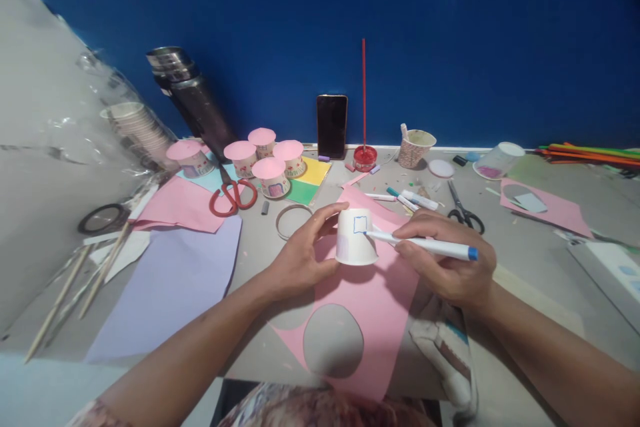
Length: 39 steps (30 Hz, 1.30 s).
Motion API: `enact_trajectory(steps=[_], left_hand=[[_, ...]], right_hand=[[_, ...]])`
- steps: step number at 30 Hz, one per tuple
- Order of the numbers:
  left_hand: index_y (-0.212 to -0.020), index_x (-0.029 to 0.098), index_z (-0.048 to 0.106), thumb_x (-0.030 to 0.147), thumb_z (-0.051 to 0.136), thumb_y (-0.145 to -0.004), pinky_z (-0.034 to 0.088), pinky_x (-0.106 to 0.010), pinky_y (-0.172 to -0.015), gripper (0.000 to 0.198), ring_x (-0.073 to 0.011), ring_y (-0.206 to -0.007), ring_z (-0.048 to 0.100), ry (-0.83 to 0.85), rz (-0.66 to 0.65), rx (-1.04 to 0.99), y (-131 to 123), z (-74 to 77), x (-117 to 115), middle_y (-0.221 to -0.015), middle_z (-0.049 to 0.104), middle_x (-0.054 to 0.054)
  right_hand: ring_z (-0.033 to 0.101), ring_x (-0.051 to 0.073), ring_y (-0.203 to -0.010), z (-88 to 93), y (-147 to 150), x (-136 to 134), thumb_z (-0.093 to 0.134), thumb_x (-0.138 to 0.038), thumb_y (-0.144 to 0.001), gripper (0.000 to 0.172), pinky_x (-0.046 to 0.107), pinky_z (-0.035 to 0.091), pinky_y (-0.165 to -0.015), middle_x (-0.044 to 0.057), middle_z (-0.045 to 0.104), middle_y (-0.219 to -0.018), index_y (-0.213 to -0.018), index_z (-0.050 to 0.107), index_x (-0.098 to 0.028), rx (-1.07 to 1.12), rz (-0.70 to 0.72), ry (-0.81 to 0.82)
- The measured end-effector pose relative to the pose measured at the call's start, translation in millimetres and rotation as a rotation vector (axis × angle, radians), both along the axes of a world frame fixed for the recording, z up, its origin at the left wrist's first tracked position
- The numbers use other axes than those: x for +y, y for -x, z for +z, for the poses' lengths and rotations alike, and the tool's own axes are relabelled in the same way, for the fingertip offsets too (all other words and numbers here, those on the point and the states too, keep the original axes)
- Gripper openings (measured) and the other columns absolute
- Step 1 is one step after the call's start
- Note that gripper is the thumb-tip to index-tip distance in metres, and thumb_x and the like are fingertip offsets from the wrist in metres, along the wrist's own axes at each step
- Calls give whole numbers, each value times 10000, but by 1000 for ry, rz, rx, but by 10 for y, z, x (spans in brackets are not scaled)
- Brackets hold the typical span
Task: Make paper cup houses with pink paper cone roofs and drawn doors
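My left hand (303, 247) grips a white paper cup (353, 250), held upside down, by its left side. A small blue square outline is drawn on the cup's wall, next to a pale purple patch. In my right hand (450, 257) is a white felt-tip pen (425, 244) with a blue end; its tip touches the cup at the square's lower right corner. Beneath the cup lies a pink paper sheet (373, 320) with a round hole cut out of it.
Several pink-topped cups (273, 177) stand at the back left by red-handled scissors (233, 193) and a tilted flask (195, 100). A phone (332, 125) leans on the blue wall. Dark scissors (464, 210) and loose pens (420, 199) lie at right; purple paper (175, 293) is at left.
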<state>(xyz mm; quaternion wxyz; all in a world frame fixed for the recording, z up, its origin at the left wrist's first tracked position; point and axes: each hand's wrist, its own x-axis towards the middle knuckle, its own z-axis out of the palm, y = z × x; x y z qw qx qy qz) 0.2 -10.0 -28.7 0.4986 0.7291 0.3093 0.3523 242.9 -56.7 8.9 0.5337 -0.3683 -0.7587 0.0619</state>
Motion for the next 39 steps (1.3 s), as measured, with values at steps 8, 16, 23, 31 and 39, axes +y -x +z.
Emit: enact_trajectory(steps=[8, 16, 23, 31, 39], left_hand=[[-1480, 256, 510, 93, 720, -799, 416, -507, -1249, 731, -331, -1454, 537, -1, 8, 8, -1, 0, -5, -1574, 515, -136], [-1486, 264, 509, 70, 715, -790, 402, -505, -1261, 751, -328, -1469, 520, 19, -5, -3, -1, 3, -9, -1591, 498, -127], [-1483, 268, 505, 78, 715, -799, 398, -502, -1265, 740, -318, -1466, 524, 18, -11, -2, 3, -3, -7, -1584, 503, -122], [-1485, 267, 506, 82, 714, -796, 414, -526, -1255, 743, -331, -1459, 534, 0, -4, 2, 1, -15, -6, -1578, 511, -131], [-1479, 259, 508, 94, 705, -794, 427, -514, -1245, 732, -325, -1441, 553, -14, -2, 12, 0, 7, -6, -1564, 521, -133]], right_hand=[[705, 196, -611, -19, -21, -14, 686, -108, -883, 131, 327, 548, -573, 19, 762, -729, -869, 721, -234, 12, -83, 39], [708, 195, -620, -35, -33, -12, 696, -117, -887, 131, 320, 544, -575, 10, 765, -738, -877, 723, -245, 25, -85, 38], [687, 168, -613, -10, -32, -13, 687, -89, -882, 141, 298, 528, -583, 6, 762, -750, -887, 712, -228, 14, -53, 38], [654, 156, -592, -31, -38, -3, 684, -65, -874, 146, 301, 515, -587, 5, 740, -739, -890, 711, -207, 23, -16, 51], [644, 167, -610, -58, -28, -1, 692, -54, -864, 160, 323, 516, -608, 16, 741, -760, -914, 721, -203, 48, 19, 44]])
